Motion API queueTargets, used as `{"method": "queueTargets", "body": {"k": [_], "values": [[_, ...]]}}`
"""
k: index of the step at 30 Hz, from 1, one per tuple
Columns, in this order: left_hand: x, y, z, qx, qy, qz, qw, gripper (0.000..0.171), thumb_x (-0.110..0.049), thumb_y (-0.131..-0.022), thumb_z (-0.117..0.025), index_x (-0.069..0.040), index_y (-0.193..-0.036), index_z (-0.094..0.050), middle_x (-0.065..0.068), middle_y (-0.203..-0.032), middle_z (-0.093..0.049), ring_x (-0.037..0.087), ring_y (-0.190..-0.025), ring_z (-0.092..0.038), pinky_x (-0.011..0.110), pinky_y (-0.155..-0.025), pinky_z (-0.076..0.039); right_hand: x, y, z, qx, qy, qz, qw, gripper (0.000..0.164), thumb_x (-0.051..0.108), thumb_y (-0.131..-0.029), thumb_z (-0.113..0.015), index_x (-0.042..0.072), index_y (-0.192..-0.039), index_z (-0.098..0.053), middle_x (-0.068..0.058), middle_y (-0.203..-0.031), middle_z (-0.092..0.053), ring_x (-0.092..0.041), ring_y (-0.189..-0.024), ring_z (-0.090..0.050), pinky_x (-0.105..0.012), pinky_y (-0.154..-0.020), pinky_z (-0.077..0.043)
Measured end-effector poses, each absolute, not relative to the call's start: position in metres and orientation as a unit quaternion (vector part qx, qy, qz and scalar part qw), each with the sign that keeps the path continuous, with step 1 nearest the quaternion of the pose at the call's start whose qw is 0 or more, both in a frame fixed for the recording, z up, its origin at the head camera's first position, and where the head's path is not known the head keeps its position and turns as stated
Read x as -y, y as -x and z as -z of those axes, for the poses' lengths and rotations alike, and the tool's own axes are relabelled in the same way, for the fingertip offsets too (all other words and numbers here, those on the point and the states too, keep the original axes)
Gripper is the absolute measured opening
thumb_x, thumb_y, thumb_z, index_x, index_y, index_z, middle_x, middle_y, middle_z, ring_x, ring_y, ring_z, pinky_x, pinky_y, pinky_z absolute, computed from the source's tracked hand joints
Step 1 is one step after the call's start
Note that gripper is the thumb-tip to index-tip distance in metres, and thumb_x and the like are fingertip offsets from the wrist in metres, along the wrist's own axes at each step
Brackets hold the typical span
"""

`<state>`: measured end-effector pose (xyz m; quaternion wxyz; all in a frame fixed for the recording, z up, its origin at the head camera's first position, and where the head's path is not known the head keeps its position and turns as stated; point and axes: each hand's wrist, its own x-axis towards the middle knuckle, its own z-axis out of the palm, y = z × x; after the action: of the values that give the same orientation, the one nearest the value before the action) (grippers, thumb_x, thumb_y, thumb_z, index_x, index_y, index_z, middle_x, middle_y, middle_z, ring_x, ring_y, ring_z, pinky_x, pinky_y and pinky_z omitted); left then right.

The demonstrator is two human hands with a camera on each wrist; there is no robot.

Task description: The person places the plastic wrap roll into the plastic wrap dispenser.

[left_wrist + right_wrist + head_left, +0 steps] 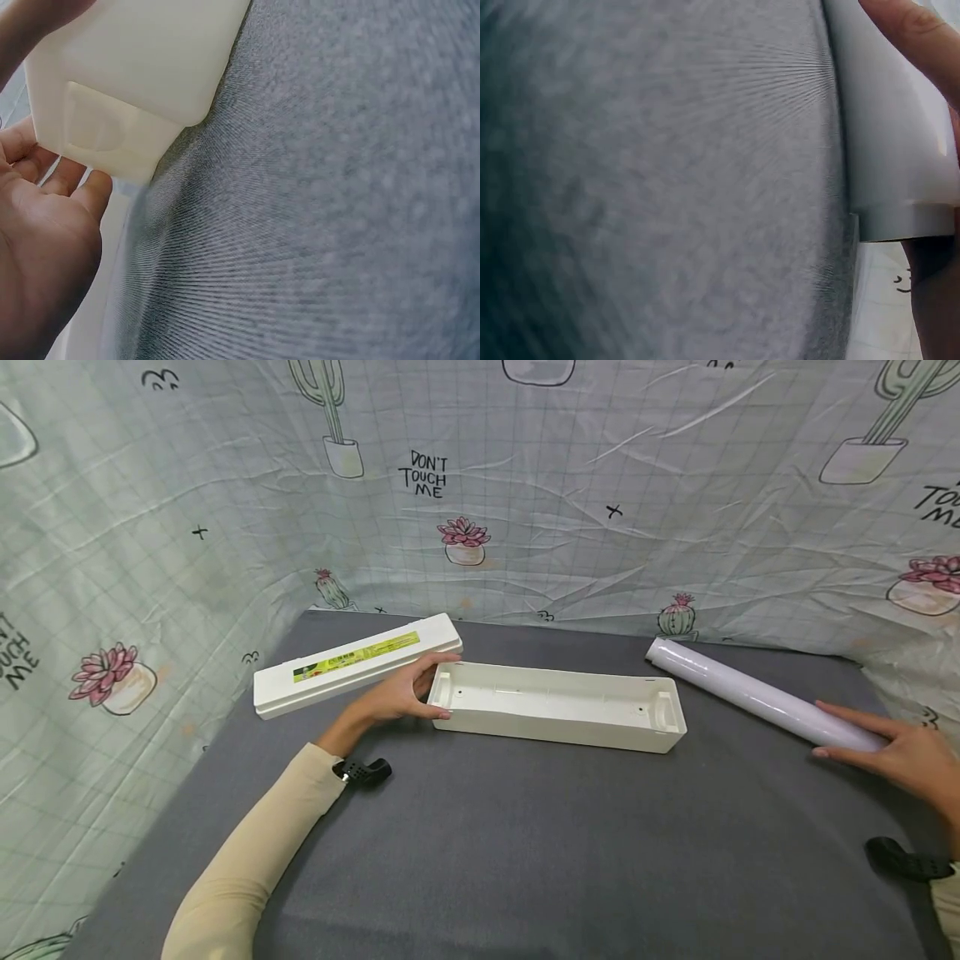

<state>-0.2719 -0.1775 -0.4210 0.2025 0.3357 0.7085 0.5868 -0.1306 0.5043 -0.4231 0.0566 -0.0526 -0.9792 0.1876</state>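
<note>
Near the middle of the table in the head view lies a long white plastic box (555,732), its hollow side up. My left hand (397,692) holds the box's left end, thumb at the front edge and fingers behind. In the left wrist view, fingertips of the left hand (52,240) lie against the end wall of the box (150,60). On the right, a glossy white roll of cling film (750,687) slants across the table. My right hand (911,760) grips its near end, with the thumb and fingers on opposite sides. The right wrist view shows the roll (892,135) close up.
A long white lid (277,692) with a yellow-green label (356,657) lies behind my left hand, left of the box. Dark grey cloth (555,852) covers the table. A curtain (555,510) with printed cacti hangs along the back and left sides.
</note>
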Motion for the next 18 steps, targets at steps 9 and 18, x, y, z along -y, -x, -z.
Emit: {"method": "queueTargets", "body": {"k": [9,18], "values": [[0.174,0.276,0.419,-0.719,-0.328,-0.578,0.205,0.089,0.008,-0.078,-0.083,0.000,-0.153,-0.035,0.027,-0.161,-0.022,0.029,-0.140,-0.037,0.031,-0.102,-0.044,-0.508,0.137,0.430,0.973,0.064,-0.217,0.051,0.080,0.043,-0.086,-0.082,0.024,-0.153,-0.044,-0.044,-0.136,-0.047,-0.020,-0.080,-0.050,-0.021,-0.059,-0.033],[0.177,0.276,0.418,-0.722,-0.320,-0.575,0.214,0.091,0.006,-0.078,-0.084,0.005,-0.152,-0.031,0.024,-0.160,-0.025,0.033,-0.138,-0.038,0.036,-0.103,-0.044,-0.511,0.143,0.434,0.969,0.071,-0.232,0.052,0.072,0.044,-0.085,-0.082,0.036,-0.149,-0.048,-0.042,-0.136,-0.048,-0.007,-0.077,-0.045,-0.020,-0.060,-0.034]]}}
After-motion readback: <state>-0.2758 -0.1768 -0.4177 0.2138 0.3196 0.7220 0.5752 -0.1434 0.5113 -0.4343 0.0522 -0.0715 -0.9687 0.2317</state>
